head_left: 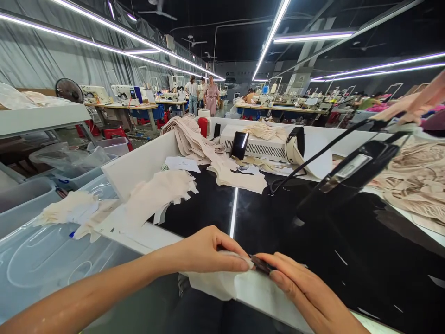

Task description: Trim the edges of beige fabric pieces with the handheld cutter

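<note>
My left hand (205, 253) is closed in a pinch on a cream fabric piece (217, 282) at the near edge of the glossy black table (347, 250). My right hand (302, 290) meets it from the right, fingers pressed on a small dark piece (261, 264) at the fabric's edge. Both hands sit close together, fingertips almost touching.
Cream fabric pieces (156, 195) lie on the white table rim and on a clear plastic lid (41, 260) at left. A black arm with a strap (351, 174) reaches over the table from the right. A white machine (257, 144) and more fabric (417, 185) stand behind. People stand far back.
</note>
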The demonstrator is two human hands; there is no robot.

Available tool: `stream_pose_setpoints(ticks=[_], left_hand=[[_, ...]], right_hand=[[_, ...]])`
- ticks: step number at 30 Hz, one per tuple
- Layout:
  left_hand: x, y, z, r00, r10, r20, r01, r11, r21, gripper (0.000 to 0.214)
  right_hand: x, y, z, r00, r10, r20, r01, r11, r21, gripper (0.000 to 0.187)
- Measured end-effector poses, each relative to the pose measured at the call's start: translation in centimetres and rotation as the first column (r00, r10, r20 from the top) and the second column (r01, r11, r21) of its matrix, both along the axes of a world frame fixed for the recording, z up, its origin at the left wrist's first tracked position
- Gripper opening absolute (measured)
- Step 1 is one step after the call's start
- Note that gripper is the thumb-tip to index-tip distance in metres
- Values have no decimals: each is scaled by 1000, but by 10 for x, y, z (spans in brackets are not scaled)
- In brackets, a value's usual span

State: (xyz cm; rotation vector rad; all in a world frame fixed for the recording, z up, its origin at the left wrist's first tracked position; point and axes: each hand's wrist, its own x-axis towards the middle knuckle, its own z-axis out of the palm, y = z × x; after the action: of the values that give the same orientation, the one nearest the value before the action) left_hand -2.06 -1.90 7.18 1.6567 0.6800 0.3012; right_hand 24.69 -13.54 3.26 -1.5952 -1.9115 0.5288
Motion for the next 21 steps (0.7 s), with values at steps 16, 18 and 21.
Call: stream_pose_setpoints(ticks=[16, 18, 21], left_hand=[[-1, -8, 3, 990, 80, -118, -75, 996, 47, 30], [-1, -8, 3, 989, 84, -124, -80, 996, 42, 30], [-1, -10, 3, 988, 90, -128, -85, 995, 46, 32]], right_hand=[[-6, 11, 0, 984, 146, -107, -158, 980, -123, 53], [-7, 11, 0, 982, 147, -117, -161, 980, -118, 54], [-10, 12, 0, 982, 138, -133, -152, 983, -102, 56]])
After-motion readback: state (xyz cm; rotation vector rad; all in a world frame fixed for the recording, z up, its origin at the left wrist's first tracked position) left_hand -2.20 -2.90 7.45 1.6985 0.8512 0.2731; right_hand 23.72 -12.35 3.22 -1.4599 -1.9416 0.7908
